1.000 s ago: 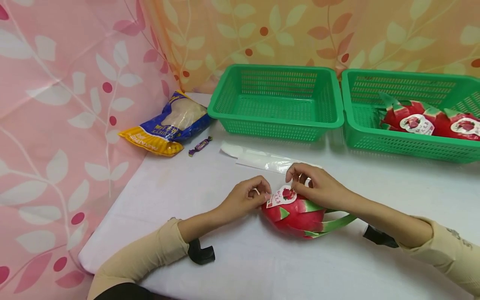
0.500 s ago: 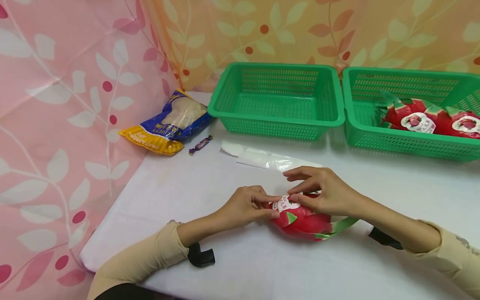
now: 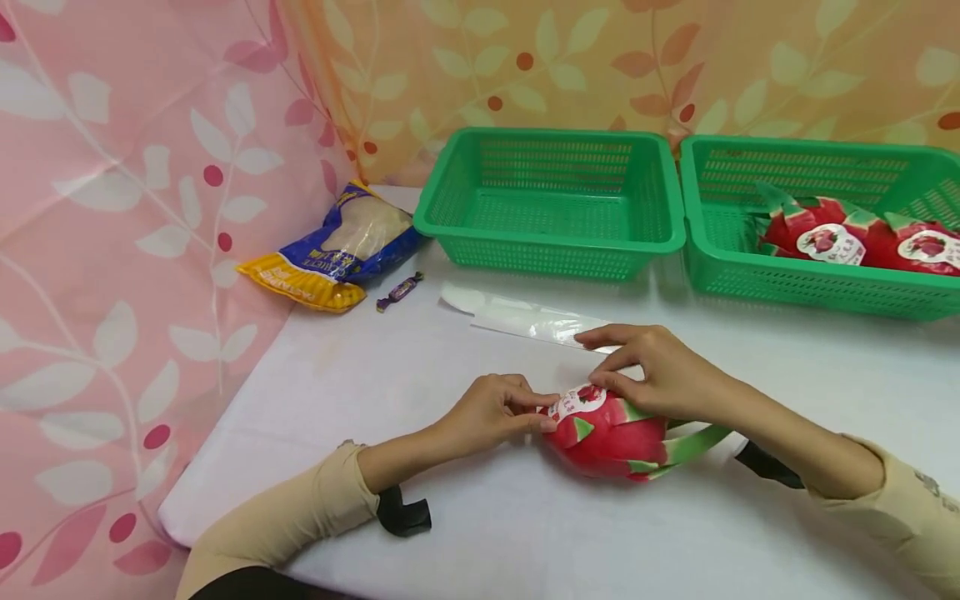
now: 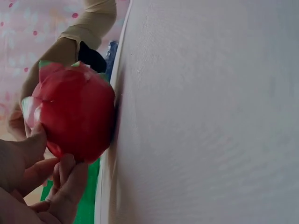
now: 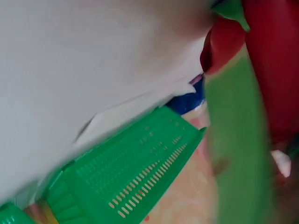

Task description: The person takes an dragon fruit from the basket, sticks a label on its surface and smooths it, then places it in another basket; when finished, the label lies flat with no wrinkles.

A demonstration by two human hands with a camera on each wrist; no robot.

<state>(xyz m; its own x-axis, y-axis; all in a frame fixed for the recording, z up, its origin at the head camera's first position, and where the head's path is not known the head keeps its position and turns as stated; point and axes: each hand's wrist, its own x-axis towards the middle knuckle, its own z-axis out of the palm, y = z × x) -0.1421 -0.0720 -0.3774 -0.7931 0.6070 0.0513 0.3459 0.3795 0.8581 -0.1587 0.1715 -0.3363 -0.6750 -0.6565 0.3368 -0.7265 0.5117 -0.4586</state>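
Note:
A red dragon fruit with green-tipped scales lies on the white table in front of the person. On its upper side is a white heart-shaped sticker printed with a fruit picture. The left hand pinches the fruit's left end, its index finger over the sticker's edge and thumb lower. Thumb and index finger of the right hand come together at the sticker's right edge, the other fingers lifted. In the left wrist view the fruit hides most of the right hand. A long green leaf tip fills the right wrist view's side.
A clear sticker backing strip lies behind the hands. Farther back stand a green basket and a second green basket holding dragon fruits with stickers. At left lie a pasta bag and a wrapped candy.
The sticker has gone down flatter on the fruit. My left hand has moved right and now grips the fruit's end; the fruit has shifted slightly right. My right fingertips have slid along the sticker.

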